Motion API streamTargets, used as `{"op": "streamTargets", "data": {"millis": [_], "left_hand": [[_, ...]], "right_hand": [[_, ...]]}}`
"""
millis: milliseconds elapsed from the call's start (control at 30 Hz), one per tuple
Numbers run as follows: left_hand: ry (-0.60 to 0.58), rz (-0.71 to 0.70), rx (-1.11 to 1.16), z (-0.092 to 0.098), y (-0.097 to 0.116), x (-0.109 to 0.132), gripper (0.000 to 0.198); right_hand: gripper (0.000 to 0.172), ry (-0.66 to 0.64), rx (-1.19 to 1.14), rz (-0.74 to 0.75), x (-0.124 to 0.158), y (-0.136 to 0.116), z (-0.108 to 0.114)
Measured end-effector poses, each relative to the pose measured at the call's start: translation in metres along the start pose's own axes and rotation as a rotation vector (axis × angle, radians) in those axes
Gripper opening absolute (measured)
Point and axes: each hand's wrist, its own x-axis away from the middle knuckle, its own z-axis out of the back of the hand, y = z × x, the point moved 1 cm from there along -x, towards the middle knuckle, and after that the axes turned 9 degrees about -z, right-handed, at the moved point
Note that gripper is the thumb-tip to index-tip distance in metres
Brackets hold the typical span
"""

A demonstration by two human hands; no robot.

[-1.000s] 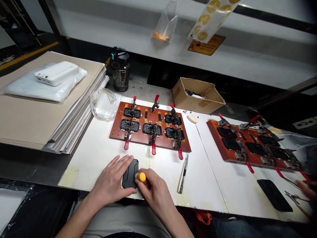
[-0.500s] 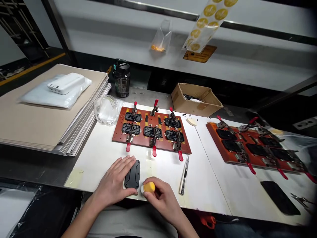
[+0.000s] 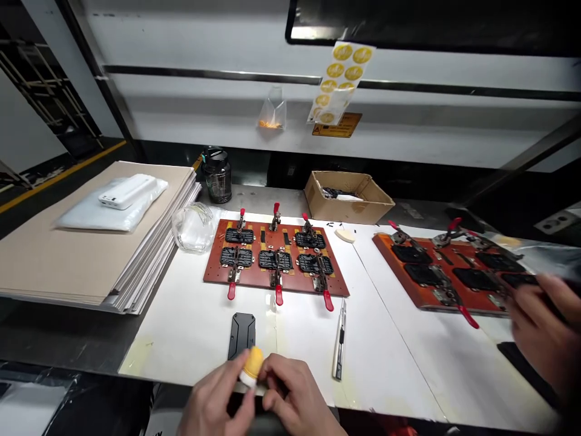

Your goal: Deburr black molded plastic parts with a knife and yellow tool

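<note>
My left hand point(image 3: 218, 396) pinches a small yellow-and-white cylinder point(image 3: 252, 365), yellow end up and tilted, in front of me at the bench edge. My right hand point(image 3: 293, 387) is just right of it, fingers curled and pressed together; what they hold, if anything, is hidden. Beyond my left hand a black plate point(image 3: 242, 333) with cut corners and screw holes lies flat, its near end partly covered by the fingers. A utility knife point(image 3: 339, 342) rests to the right of my right hand.
A red-brown fixture board point(image 3: 272, 284) with several black parts under red-handled clamps stands ahead. At right, another person's blurred hand point(image 3: 544, 327) is over a second fixture board point(image 3: 424, 293). A cardboard box point(image 3: 349, 209), a dark jug point(image 3: 218, 178) and stacked sheets point(image 3: 59, 266) surround the work surface.
The yellow-and-white cylinder has passed from my right hand to my left. My left hand has left the black plate. Another person's hand has entered at right, and the view has tilted up.
</note>
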Motion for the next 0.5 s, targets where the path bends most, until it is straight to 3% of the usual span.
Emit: {"op": "streamTargets", "data": {"millis": [67,200,300,367,433,467,500], "left_hand": [[0.007,0.126,-0.141,0.028,-0.024,-0.008,0.051],[-0.06,0.543,-0.446,0.071,-0.088,-0.05,0.044],[-0.037,0.596,-0.51,0.076,-0.13,-0.087,0.05],[-0.03,0.593,-0.509,0.071,-0.146,-0.101,0.054],[-0.035,0.585,-0.489,0.066,-0.149,-0.099,0.062],[-0.042,0.573,-0.471,0.064,-0.147,-0.092,0.067],[-0.048,0.568,-0.449,0.061,-0.144,-0.082,0.072]], "right_hand": [[0.051,0.001,0.045,0.012,0.001,0.0,0.001],[0.037,0.045,0.115,0.015,0.002,0.002,0.001],[0.029,0.11,0.188,0.021,0.001,-0.005,-0.01],[0.028,0.168,0.267,0.08,0.003,-0.016,-0.014],[0.035,0.352,0.508,0.17,0.01,-0.03,0.004],[0.04,0.472,0.664,0.209,0.017,-0.036,0.026],[0.046,0.681,0.934,0.151,0.028,-0.04,0.056]]}}
